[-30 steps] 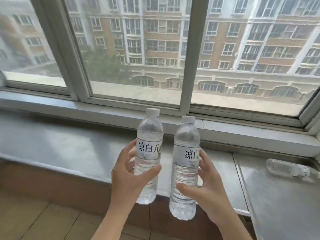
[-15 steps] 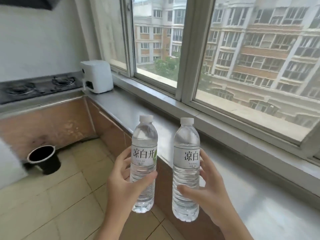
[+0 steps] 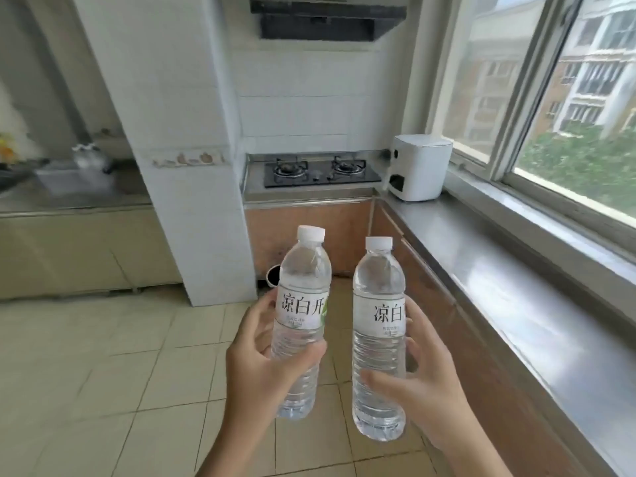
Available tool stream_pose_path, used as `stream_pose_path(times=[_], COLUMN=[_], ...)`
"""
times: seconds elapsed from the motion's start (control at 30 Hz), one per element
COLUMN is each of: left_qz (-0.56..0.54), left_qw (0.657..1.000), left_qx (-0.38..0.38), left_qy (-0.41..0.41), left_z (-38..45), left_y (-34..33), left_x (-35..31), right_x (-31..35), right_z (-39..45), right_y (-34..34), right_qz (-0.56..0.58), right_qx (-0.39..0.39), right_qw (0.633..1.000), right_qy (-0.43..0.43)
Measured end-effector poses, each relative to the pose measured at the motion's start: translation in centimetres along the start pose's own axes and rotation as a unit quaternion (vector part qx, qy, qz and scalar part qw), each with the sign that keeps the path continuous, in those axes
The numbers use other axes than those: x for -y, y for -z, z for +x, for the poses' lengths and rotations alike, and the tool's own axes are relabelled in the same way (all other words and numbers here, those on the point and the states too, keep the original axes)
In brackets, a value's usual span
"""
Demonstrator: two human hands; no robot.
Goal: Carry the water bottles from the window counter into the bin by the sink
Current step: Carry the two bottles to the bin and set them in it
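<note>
A tiled kitchen floor (image 3: 103, 373) lies open ahead, the steel window worktop (image 3: 516, 287) running along the right. The view has swung from window to stove (image 3: 318, 168). Left hand (image 3: 261, 370) and right hand (image 3: 423, 383), fingers wrapped, hold upright left bottle (image 3: 303, 304) and right bottle (image 3: 378, 325) over the floor.

Your left hand (image 3: 265, 370) and right hand (image 3: 426, 397) are both bare: no gloves, rings or watch show. Both forearms are uncovered as far as the bottom edge of the view, with no sleeve or cuff in sight. Fingernails are short and plain where visible. The rest of your body lies out of view.
</note>
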State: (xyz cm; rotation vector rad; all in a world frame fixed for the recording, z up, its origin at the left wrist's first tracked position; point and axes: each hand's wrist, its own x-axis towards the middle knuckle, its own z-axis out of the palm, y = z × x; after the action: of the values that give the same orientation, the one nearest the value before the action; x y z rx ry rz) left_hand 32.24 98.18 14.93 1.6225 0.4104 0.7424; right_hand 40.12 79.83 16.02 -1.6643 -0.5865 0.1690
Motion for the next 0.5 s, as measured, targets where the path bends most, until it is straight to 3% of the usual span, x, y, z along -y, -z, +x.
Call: stream_pose_path(times=[0.27, 0.5], left_qz=[0.014, 0.028], left_qw=[0.981, 0.955], left_qx=[-0.188, -0.294], left_qy=[0.031, 0.028], left_z=[6.9, 17.2], left_y=[10.3, 16.5], left_x=[3.7, 7.5], right_x=[-0.9, -2.9], right_z=[12.2, 24.2], right_y=[-12.9, -24.3], right_qz=[0.021, 0.051], right_qx=[0.139, 0.238], right_qw=[0.990, 0.970], right_qy=[0.002, 0.021])
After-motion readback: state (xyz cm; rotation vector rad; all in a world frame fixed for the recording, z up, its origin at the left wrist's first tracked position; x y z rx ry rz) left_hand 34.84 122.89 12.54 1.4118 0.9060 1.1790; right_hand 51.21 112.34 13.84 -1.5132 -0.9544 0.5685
